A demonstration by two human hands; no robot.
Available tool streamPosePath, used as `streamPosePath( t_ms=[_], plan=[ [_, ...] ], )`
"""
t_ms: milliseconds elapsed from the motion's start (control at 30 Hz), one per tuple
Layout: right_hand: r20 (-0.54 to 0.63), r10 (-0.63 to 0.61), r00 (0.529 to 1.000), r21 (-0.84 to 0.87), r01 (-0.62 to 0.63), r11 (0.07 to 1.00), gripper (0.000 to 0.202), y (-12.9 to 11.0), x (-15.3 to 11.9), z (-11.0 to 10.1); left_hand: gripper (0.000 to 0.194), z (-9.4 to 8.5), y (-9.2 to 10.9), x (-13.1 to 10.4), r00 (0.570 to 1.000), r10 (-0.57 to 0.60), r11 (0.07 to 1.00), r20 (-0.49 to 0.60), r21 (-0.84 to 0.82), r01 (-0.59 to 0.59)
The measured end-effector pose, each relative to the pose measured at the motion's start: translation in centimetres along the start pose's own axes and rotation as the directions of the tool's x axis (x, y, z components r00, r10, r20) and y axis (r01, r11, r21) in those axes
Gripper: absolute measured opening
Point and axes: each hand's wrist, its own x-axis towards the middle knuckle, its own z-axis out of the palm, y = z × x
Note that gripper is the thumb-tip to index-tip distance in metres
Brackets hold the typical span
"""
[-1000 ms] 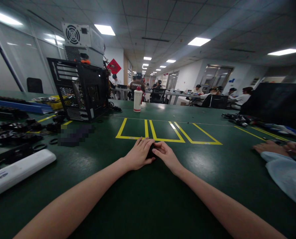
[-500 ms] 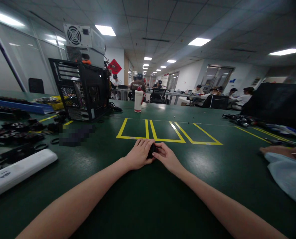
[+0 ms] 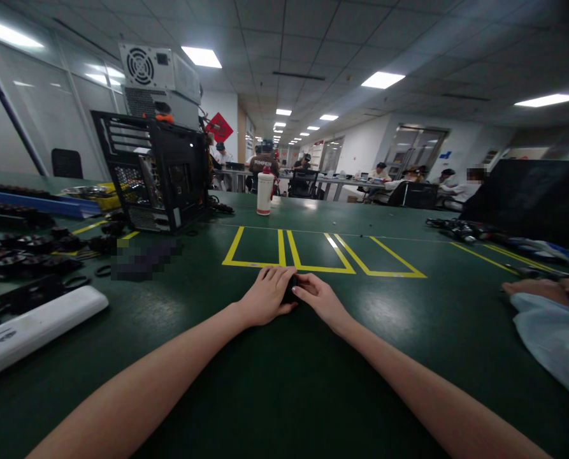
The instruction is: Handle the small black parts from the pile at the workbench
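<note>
Both my hands meet around a small black object [image 3: 290,291] at the middle of the green table [image 3: 284,382]. My left hand [image 3: 267,296] is curled over its left side, with the back of the hand toward me and the thumb along the near edge. From the other side, my right hand [image 3: 321,299] pinches it with bent fingers and thumb. Most of the object is hidden by my fingers, so I cannot make out its kind. Just beyond my hands, yellow tape outlines [image 3: 288,266] mark the table top.
A black computer case [image 3: 169,172] with power supplies [image 3: 157,70] on top stands back left. A white bottle [image 3: 264,192] is behind the tape. Black parts [image 3: 36,248] and a long white object [image 3: 40,328] lie left. At right are another person's hand [image 3: 540,291] and cables [image 3: 456,229].
My right thumb has shifted slightly up on the black object, and less of the object shows. At the right, more of the other person's hands is in view.
</note>
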Motion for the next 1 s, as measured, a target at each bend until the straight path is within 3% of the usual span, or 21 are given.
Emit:
streamPosePath(
  t_ms=[167, 300, 400, 567, 767, 1000],
  plan=[
    [0.024, -0.04, 0.999, 0.019, 0.039, 0.999, 0.031, -0.33, -0.46, 0.29, 0.061, -0.06, -0.02, 0.0, 1.0, 0.009, 1.0, -0.001, -0.013, -0.009],
    [-0.061, -0.067, 0.996, 0.002, 0.068, 0.998, 0.019, -0.21, -0.2, 0.56, 0.062, 0.01, -0.01, 0.01, 1.0, 0.008, 1.0, -0.011, -0.005, -0.008],
    [-0.094, -0.049, 0.994, -0.006, 0.049, 0.999, 0.022, 0.05, 0.15, 0.5, 0.063, 0.15, 0.0, 0.03, 1.0, -0.001, 1.0, -0.013, -0.004, 0.001],
    [-0.043, 0.016, 0.999, 0.006, -0.016, 1.0, 0.03, 0.01, 0.19, 0.23, 0.064, 0.26, -0.05, 0.03, 1.0, -0.003, 1.0, -0.01, -0.009, 0.003],
    [0.013, -0.04, 0.999, 0.041, 0.04, 0.998, 0.031, -0.39, -0.41, 0.58, 0.061, 0.14, -0.12, -0.04, 1.0, 0.004, 1.0, -0.009, -0.016, -0.005],
    [-0.087, -0.053, 0.995, -0.025, 0.051, 0.998, 0.022, 0.08, 0.05, 0.46, 0.064, 0.13, -0.08, 0.01, 1.0, -0.001, 1.0, -0.013, -0.019, 0.001]
  ],
)
